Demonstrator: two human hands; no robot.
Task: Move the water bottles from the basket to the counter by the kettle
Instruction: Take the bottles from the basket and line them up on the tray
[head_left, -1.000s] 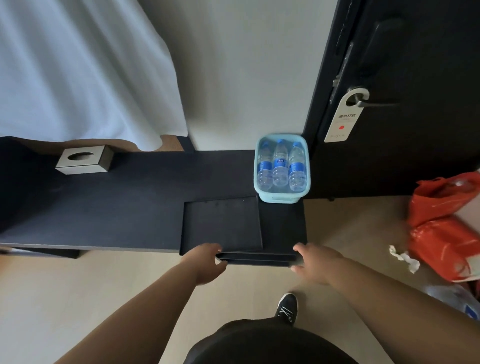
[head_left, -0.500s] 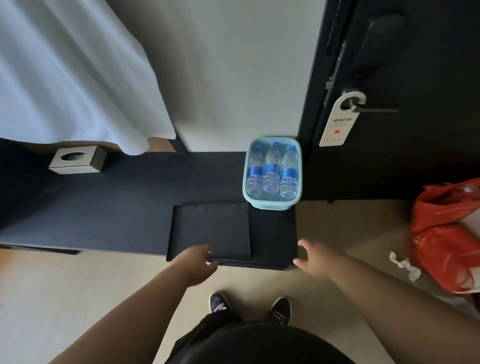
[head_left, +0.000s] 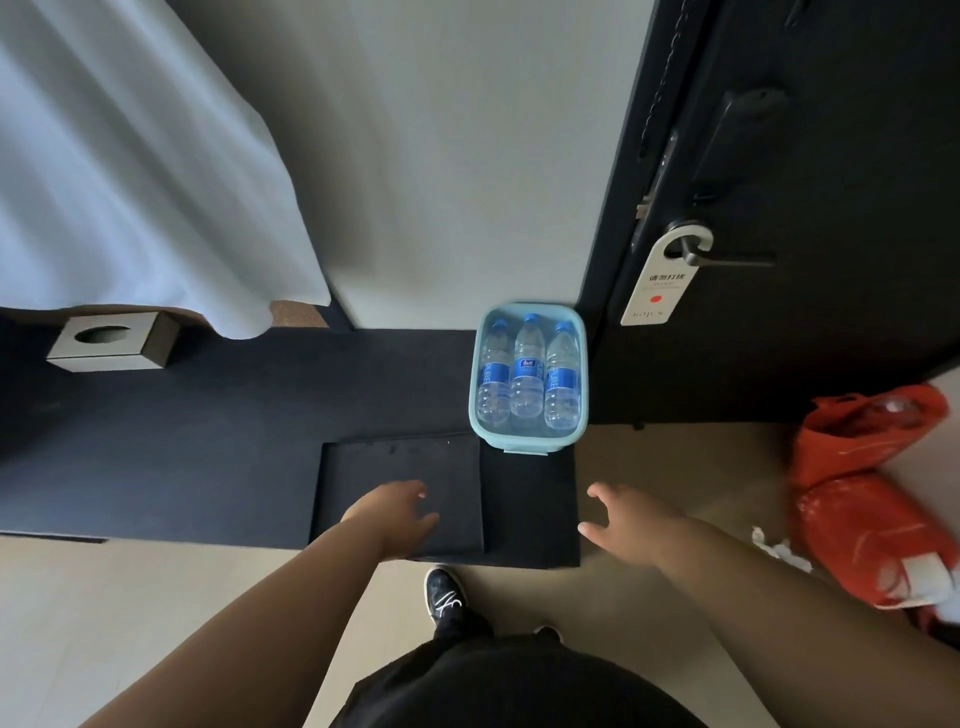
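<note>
1. 3 bottles lie in basket, at the table end.
2. L hand & R hand: fingers spread, holding nothing.
3. Risk: a rushed grab could shove the basket off the edge.

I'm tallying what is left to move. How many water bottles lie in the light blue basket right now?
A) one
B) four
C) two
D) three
D: three water bottles with blue caps and blue labels lie side by side in the basket, caps pointing toward the wall.
</note>
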